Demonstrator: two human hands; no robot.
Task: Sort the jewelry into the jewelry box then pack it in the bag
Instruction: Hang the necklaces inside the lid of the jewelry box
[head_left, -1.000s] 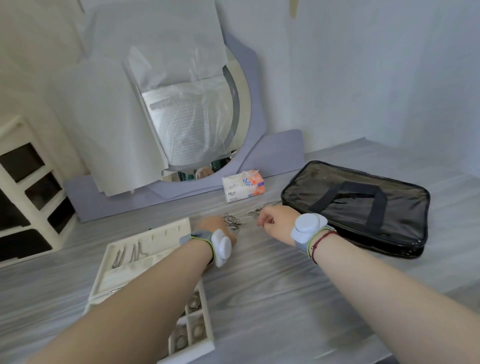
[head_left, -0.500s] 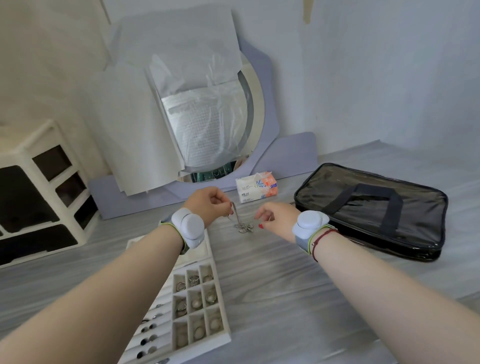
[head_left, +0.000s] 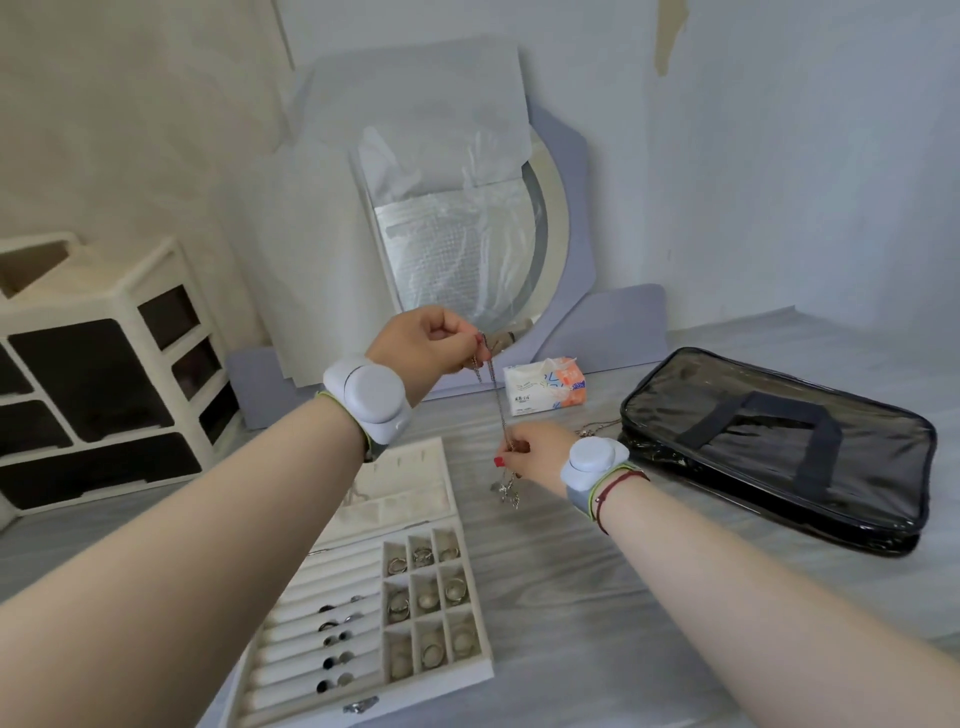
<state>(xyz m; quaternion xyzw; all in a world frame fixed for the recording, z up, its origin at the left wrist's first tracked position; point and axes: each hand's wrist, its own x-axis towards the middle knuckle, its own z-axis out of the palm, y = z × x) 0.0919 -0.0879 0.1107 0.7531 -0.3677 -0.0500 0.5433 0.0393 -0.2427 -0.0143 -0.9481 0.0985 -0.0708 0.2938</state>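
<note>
A thin silver necklace hangs stretched between my hands above the table. My left hand is raised and pinches the chain's top end. Lower down, my right hand pinches the chain, and its pendant dangles just below. The open white jewelry box lies under my left forearm, with rings in its small compartments and ring rolls. A black bag with dark handles lies flat to the right. More jewelry rests on the table beside the bag's left edge.
A small tissue pack sits at the back of the grey wood table. A paper-covered mirror leans on the wall behind it. A cream drawer unit stands at the left.
My left hand has risen from the table with the necklace's end, drawing the chain up. My right hand has closed on the chain lower down. The camera view has tilted, showing more of the box.
</note>
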